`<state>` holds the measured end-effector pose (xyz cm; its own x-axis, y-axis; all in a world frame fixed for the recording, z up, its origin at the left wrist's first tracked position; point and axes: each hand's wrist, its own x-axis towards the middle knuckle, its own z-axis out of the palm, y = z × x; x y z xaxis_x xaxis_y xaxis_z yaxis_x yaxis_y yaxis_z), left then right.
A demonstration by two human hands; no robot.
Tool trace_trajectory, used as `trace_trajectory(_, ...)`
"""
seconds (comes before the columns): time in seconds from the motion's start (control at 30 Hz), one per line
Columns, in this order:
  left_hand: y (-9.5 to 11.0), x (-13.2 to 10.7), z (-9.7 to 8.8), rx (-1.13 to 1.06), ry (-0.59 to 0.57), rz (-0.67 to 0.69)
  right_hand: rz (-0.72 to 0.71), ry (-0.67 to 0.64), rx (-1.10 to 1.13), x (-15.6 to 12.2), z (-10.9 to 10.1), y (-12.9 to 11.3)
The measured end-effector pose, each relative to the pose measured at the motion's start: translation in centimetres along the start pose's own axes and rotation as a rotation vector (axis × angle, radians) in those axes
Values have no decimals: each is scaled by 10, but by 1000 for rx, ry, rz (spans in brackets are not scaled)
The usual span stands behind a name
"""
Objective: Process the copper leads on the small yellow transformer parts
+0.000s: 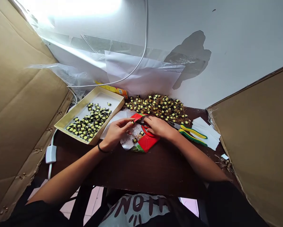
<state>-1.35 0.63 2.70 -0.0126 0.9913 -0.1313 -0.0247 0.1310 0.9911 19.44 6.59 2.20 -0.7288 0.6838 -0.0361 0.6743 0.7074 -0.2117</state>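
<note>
My left hand (116,132) pinches a small yellow-and-black wire-wound coil (133,122) between thumb and fingertips. Close beside it, my right hand (159,127) is closed around red-handled scissors (146,130), whose dark blades point toward the coil. Beneath both hands lies a silver, red and green foil packet (149,143), with a few loose coils and fine copper wires on it. Behind my right hand is a large heap of similar coils (162,105) with copper wire ends sticking out. The fingertips of my right hand are partly hidden.
A shallow cream box (94,143) at left holds many coils. Yellow-and-green-handled pliers (194,134) lie at right, partly over white paper (206,132). Cardboard panels (257,132) flank the dark table (132,170). A white cable with an inline switch (50,154) runs down the left side.
</note>
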Motion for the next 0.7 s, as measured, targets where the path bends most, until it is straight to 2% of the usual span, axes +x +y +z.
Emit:
trace_trajectory(0.13,-3,2,0,22,1,-39,-101,4,12,0,-3,10)
trace_trajectory(0.27,-1,2,-1,64,13,-67,-182,37,140,-6,-18,23)
trace_trajectory(0.47,1,0,1,95,-17,-98,-138,18,187,-14,-42,20)
trace_trajectory(0.7,-3,2,0,119,-18,-36,-105,-31,193,-14,-43,17)
